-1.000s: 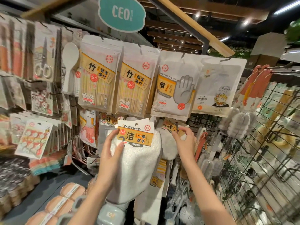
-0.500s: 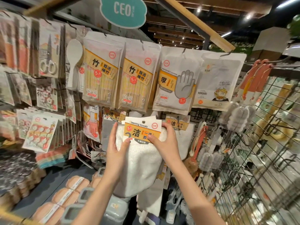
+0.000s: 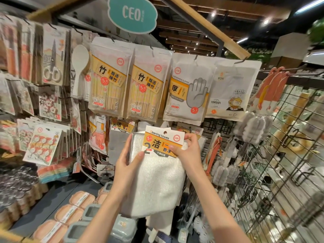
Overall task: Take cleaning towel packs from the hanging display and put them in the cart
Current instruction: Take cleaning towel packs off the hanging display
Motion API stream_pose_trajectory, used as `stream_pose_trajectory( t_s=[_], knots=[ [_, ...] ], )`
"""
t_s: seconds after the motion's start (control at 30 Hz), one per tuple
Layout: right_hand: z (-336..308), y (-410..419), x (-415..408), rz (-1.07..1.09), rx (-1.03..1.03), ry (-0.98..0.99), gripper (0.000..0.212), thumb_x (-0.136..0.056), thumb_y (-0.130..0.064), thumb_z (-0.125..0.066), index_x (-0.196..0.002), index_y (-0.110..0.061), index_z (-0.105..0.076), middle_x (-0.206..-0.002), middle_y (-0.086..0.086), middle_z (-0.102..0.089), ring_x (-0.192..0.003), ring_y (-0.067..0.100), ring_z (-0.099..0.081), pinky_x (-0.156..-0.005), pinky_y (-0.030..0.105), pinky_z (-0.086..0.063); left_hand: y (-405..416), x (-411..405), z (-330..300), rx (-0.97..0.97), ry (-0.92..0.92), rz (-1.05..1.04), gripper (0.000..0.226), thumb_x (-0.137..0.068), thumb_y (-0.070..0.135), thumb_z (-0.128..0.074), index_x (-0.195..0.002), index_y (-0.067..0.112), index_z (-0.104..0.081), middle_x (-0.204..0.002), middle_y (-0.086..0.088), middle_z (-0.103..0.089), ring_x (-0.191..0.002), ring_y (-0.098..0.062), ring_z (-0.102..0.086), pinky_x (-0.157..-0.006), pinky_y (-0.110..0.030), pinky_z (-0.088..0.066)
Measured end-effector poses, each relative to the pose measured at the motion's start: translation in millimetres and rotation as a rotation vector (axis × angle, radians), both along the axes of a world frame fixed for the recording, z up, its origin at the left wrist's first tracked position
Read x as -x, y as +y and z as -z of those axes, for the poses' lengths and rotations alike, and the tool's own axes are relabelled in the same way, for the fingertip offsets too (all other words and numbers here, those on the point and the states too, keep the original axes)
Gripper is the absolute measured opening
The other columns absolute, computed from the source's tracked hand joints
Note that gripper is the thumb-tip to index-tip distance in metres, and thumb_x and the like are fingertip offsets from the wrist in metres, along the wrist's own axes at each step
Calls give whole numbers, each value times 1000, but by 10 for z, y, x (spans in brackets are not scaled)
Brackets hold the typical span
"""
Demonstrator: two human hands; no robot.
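A white cleaning towel pack point(image 3: 158, 181) with an orange "Cleaning towels" header card is held up in front of the hanging display. My left hand point(image 3: 127, 165) grips its left edge, thumb on the front of the cloth. My right hand point(image 3: 188, 151) pinches the header card at its right side. More towel packs point(image 3: 122, 126) with the same orange cards hang on the hooks just behind, partly hidden by the held pack. No cart is in view.
Bamboo stick packs point(image 3: 108, 81) and a disposable gloves pack point(image 3: 189, 90) hang above. Bottle brushes point(image 3: 252, 128) hang on a wire grid panel point(image 3: 280, 163) to the right. Boxes and containers point(image 3: 84, 213) sit on the shelf below.
My right hand left the hook area behind and came onto the header card of the pack my left hand holds. Both hands now hold it, lower and nearer to me.
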State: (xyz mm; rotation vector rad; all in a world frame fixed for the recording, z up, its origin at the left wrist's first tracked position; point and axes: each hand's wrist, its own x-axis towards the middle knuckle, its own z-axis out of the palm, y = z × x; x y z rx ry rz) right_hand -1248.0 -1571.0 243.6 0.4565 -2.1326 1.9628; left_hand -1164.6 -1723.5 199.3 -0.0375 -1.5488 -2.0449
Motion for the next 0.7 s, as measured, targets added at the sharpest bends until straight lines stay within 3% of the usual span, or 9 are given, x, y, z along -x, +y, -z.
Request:
stream_pose_trajectory(
  t_s=[0.17, 0.27, 0.4, 0.5, 0.57, 0.6, 0.7],
  knots=[
    [19, 36, 27, -9, 41, -19, 45, -75, 1, -74, -96, -24, -44, -103, -2, -61, -100, 18, -62, -85, 35, -55, -1, 2, 5, -38, -31, 78, 49, -86, 19, -62, -125, 46, -49, -129, 10, -60, -117, -13, -59, -96, -34, -50],
    [35, 60, 41, 11, 56, -8, 44, -75, -1, -75, -100, -24, -47, -101, -6, -61, -97, 12, -61, -82, 30, -54, 12, 3, -10, -77, -37, 73, 52, -81, 22, -65, -127, 41, -50, -130, 10, -59, -119, -13, -57, -103, -42, -44],
    [81, 127, 101, 29, 83, -16, 46, -75, 1, -74, -109, -15, -46, -100, -5, -60, -90, 4, -61, -75, 22, -55, -10, 30, -21, -68, -44, 5, 58, -79, 32, -70, -132, 41, -50, -137, 25, -48, -130, 0, -41, -113, -39, -31],
    [142, 194, 158, 20, 102, -36, 44, -77, 3, -72, -107, -16, -46, -105, 1, -61, -95, 12, -62, -69, 17, -54, -42, 46, -17, -39, -58, -38, 53, -83, 30, -65, -130, 46, -48, -134, 30, -45, -114, 11, -49, -108, -35, -36],
    [171, 253, 200, 49, 119, -45, 41, -79, 4, -69, -107, -16, -47, -103, -3, -59, -93, 11, -61, -66, 14, -53, -63, 52, -15, -18, -48, -72, 52, -87, 24, -62, -133, 45, -47, -136, 29, -44, -100, 18, -52, -95, -22, -44],
    [188, 293, 226, 74, 126, -52, 40, -80, 5, -68, -107, -16, -48, -101, -5, -58, -90, 10, -61, -66, 14, -53, -76, 51, -13, -8, -39, -82, 53, -89, 21, -61, -134, 43, -46, -137, 29, -43, -102, 22, -48, -95, -16, -41],
    [253, 435, 317, 156, 120, -79, 39, -80, 4, -67, -108, -17, -50, -104, 0, -58, -91, 14, -60, -69, 20, -53, -120, 59, -14, 30, -25, -95, 54, -90, 15, -60, -136, 37, -45, -136, 28, -45, -120, 20, -38, -102, -16, -30]
  ],
)
